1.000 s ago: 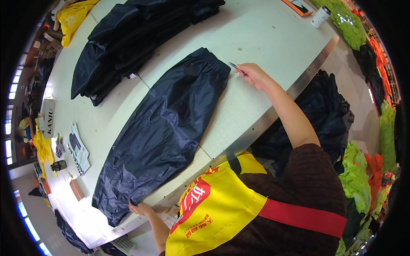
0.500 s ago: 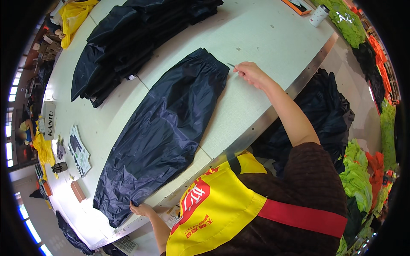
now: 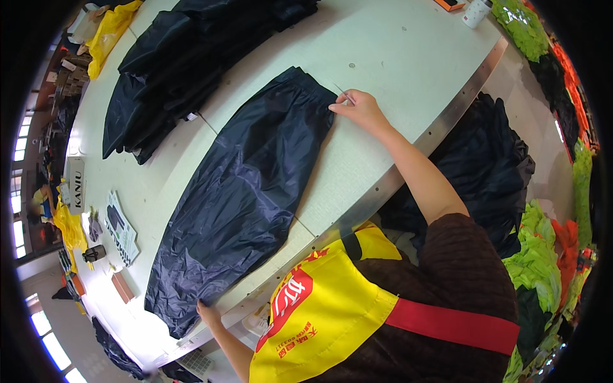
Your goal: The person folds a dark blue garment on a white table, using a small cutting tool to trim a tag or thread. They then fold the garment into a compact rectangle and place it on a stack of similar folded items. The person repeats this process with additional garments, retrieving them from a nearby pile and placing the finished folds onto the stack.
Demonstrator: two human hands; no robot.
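A pair of dark navy, shiny trousers (image 3: 239,191) lies flat and folded lengthwise on the pale table, its gathered waistband at the far end. My right hand (image 3: 361,110) is at the waistband's right corner, thumb and fingertips pinching the fabric edge. A thin pointed metal tool (image 3: 347,96) sticks out from those same fingers; its exact kind is too small to tell. Near the table's front edge, my left hand (image 3: 208,314) grips the near end of the trousers by its right side, the fingertips partly hidden by the cloth.
A tall pile of dark garments (image 3: 185,70) sits across the table. A printed sheet (image 3: 121,230), a box (image 3: 75,185) and a small dark object (image 3: 94,253) lie at left. A white cup (image 3: 476,13) stands far right. Below the metal table edge (image 3: 383,188) is more dark clothing (image 3: 476,172).
My right hand has moved left onto the waistband corner and taken hold of it, the tool still in its fingers. My left hand stays at the near end, shifted slightly.
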